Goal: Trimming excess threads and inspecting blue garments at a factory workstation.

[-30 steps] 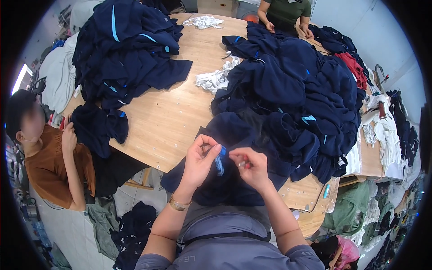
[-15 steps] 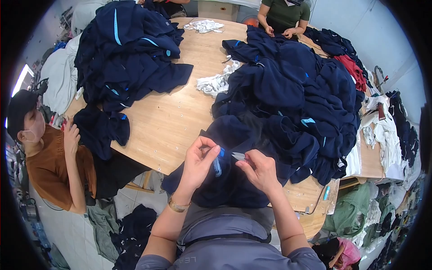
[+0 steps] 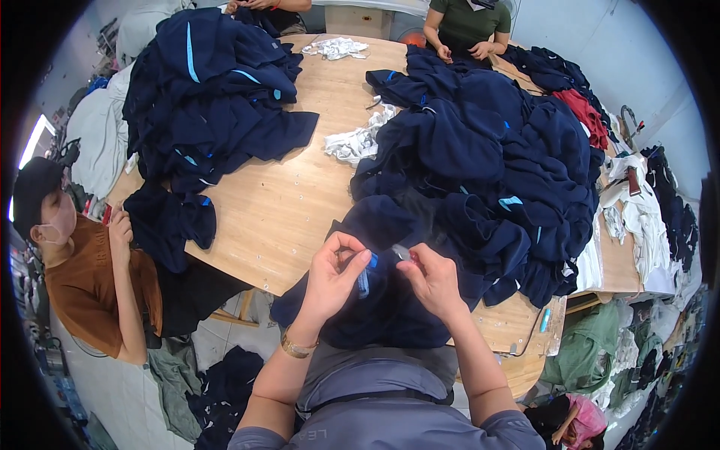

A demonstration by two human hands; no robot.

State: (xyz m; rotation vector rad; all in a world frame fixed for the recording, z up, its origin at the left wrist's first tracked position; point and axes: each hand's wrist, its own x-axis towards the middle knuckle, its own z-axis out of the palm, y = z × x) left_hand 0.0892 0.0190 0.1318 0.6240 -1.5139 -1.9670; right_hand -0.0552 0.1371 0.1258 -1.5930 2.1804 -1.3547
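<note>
A navy garment [image 3: 375, 311] hangs over the table's near edge and across my lap. My left hand [image 3: 334, 271] pinches it at a small blue trim [image 3: 364, 283]. In my right hand [image 3: 433, 279] is a pair of small thread snips [image 3: 401, 252], gripped between thumb and fingers. Their metal blades point up and left toward the trim, apart from it. My palm covers the rest of the snips.
A large heap of navy garments [image 3: 480, 150] lies ahead to the right, another pile [image 3: 214, 97] far left. White scraps [image 3: 356, 142] sit on the wooden table [image 3: 262, 217]. A person in brown [image 3: 105, 277] sits at the left; others work across the table.
The snips in my right hand have turned from pointing left to pointing more upward. My left hand has shifted slightly and still pinches the garment by its blue trim.
</note>
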